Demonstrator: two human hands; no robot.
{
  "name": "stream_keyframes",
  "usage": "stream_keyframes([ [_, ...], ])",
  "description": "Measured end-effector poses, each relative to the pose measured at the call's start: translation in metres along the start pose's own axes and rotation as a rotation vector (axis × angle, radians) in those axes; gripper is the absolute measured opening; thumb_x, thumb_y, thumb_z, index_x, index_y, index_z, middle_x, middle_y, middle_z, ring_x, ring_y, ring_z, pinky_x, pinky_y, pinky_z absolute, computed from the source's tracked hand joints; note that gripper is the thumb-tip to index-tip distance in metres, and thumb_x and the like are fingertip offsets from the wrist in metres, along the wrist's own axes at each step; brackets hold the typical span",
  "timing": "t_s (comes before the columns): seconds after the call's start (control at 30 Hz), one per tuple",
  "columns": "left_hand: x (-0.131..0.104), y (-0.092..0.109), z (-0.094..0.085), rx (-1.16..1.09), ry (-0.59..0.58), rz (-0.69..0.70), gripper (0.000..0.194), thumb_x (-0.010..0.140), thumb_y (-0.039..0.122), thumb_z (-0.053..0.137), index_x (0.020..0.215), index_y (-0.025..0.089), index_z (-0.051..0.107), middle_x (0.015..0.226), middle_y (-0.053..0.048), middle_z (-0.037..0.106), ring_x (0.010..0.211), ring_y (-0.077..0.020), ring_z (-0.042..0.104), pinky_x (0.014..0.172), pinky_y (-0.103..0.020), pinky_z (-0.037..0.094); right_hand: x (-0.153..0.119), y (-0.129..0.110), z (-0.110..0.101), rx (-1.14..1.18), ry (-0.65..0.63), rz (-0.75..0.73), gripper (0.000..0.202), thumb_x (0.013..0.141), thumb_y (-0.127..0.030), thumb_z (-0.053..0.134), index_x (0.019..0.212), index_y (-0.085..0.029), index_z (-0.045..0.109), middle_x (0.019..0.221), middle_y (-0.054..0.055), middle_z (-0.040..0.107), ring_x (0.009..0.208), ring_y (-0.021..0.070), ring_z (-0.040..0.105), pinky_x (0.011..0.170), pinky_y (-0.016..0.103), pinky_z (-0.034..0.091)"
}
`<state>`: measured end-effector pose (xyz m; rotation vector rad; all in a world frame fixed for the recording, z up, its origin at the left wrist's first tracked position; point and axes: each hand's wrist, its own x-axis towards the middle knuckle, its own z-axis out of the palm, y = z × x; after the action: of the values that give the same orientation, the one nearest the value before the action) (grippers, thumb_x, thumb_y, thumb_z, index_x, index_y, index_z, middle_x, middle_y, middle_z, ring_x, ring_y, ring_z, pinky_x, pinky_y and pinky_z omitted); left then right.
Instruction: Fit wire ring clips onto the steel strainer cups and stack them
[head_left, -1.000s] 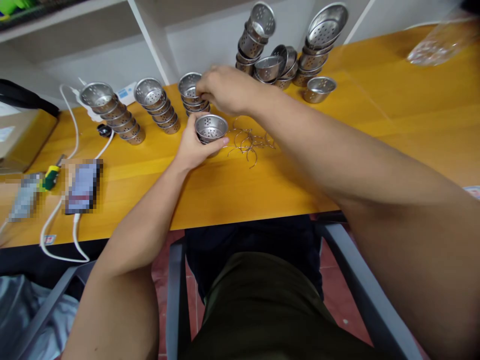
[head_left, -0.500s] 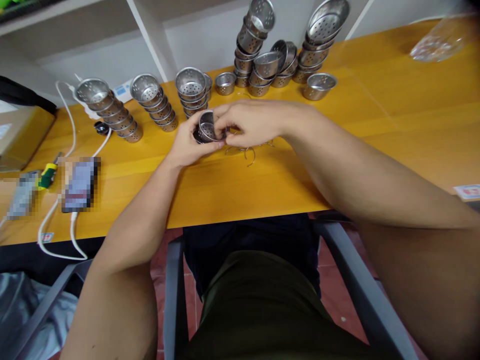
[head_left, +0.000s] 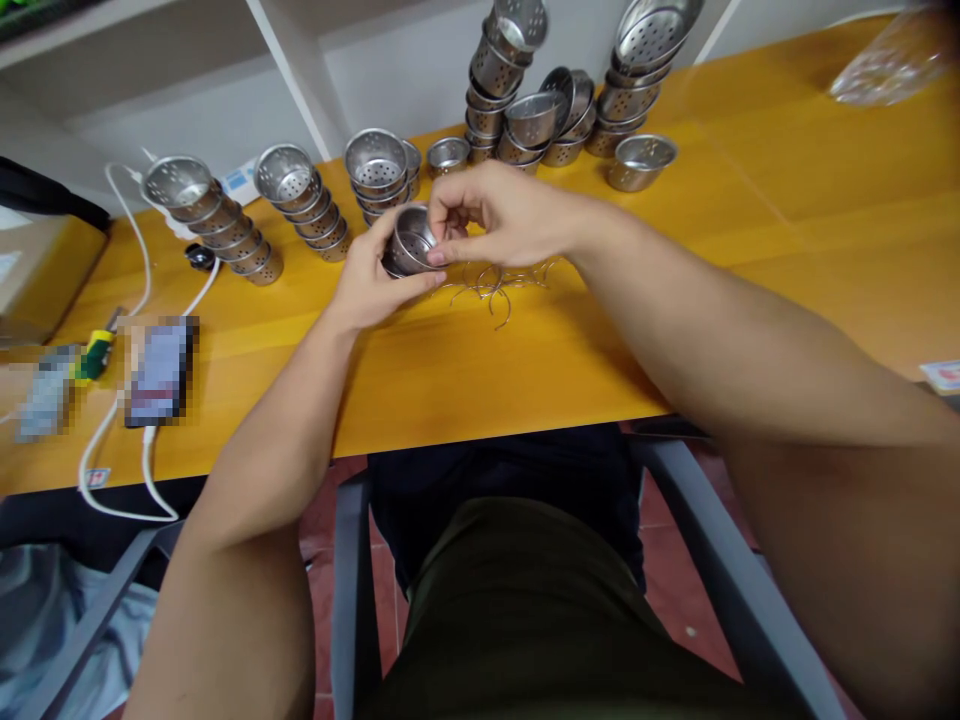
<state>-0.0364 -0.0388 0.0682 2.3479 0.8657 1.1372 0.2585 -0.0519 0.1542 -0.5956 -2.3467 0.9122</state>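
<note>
A perforated metal strainer cup (head_left: pixel 412 235) is tilted in my left hand (head_left: pixel 369 278), whose fingers wrap round its side and base. At the cup's right rim is my right hand (head_left: pixel 499 215), with thumb and forefinger pinched together. Whatever lies between those fingertips is too small to make out. Just below and right of my right hand, several thin curved wire pieces (head_left: pixel 499 295) lie loose on the table. Behind my left hand stands a stack of similar perforated cups (head_left: pixel 376 165), partly hidden by it.
More strainer cups stand in leaning stacks (head_left: pixel 285 180) along the back of the yellow table (head_left: pixel 465 380). One single cup (head_left: pixel 641 162) sits right of them. On the left are a phone (head_left: pixel 159 372) with a white cable and a green-yellow screwdriver (head_left: pixel 96 355). A clear plastic bag (head_left: pixel 889 70) lies back right.
My right fingers have come up out of the cup to its rim. Both hands and the cup have shifted slightly up and left in view, uncovering more of the wires.
</note>
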Motion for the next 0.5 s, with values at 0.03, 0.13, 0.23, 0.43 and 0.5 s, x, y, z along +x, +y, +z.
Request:
stream_keyframes([
  [0.03,0.0,-0.001,-0.001,0.0,-0.006,-0.001,0.118,0.085,0.107,0.104,0.169,0.029,0.078,0.154,-0.013,0.087,0.156,-0.0465,0.082,0.148,-0.071,0.058,0.001,0.0,0.004,-0.045,0.027,-0.033,0.047,0.095,-0.07,0.098,0.099,-0.031,0.072,0.101,0.005,0.078,0.1,0.0298,0.065,0.098,0.049,0.059],
  [0.13,0.001,-0.002,-0.004,-0.033,-0.023,-0.007,0.118,0.082,0.107,0.105,0.165,0.027,0.08,0.151,-0.013,0.088,0.151,-0.0462,0.084,0.146,-0.072,0.06,0.004,-0.001,0.012,-0.033,0.103,-0.079,0.054,0.099,-0.077,0.096,0.099,-0.03,0.069,0.104,0.005,0.077,0.101,0.0291,0.067,0.099,0.049,0.061],
  [0.23,-0.002,0.001,-0.002,-0.116,-0.053,-0.053,0.12,0.077,0.106,0.11,0.163,0.027,0.081,0.15,-0.015,0.088,0.148,-0.0464,0.086,0.141,-0.071,0.065,-0.001,-0.003,0.004,0.231,0.132,-0.024,0.071,0.095,-0.095,0.096,0.101,-0.032,0.065,0.099,0.003,0.075,0.095,0.0279,0.068,0.094,0.049,0.065],
  [0.43,-0.008,-0.014,0.005,-0.135,0.167,-0.205,0.121,0.074,0.115,0.103,0.156,0.031,0.076,0.147,-0.015,0.088,0.144,-0.0435,0.088,0.132,-0.064,0.071,-0.023,0.011,-0.032,0.228,-0.027,0.1,0.071,0.091,-0.095,0.1,0.099,-0.03,0.071,0.092,0.005,0.078,0.085,0.0272,0.07,0.083,0.047,0.059],
  [0.5,-0.007,-0.018,0.004,-0.118,0.23,-0.207,0.119,0.077,0.118,0.098,0.155,0.032,0.073,0.147,-0.015,0.088,0.145,-0.0426,0.087,0.134,-0.065,0.07,-0.024,0.022,-0.032,0.089,-0.149,0.174,0.065,0.087,-0.087,0.105,0.105,-0.029,0.082,0.091,0.004,0.08,0.086,0.0268,0.071,0.085,0.047,0.057],
])
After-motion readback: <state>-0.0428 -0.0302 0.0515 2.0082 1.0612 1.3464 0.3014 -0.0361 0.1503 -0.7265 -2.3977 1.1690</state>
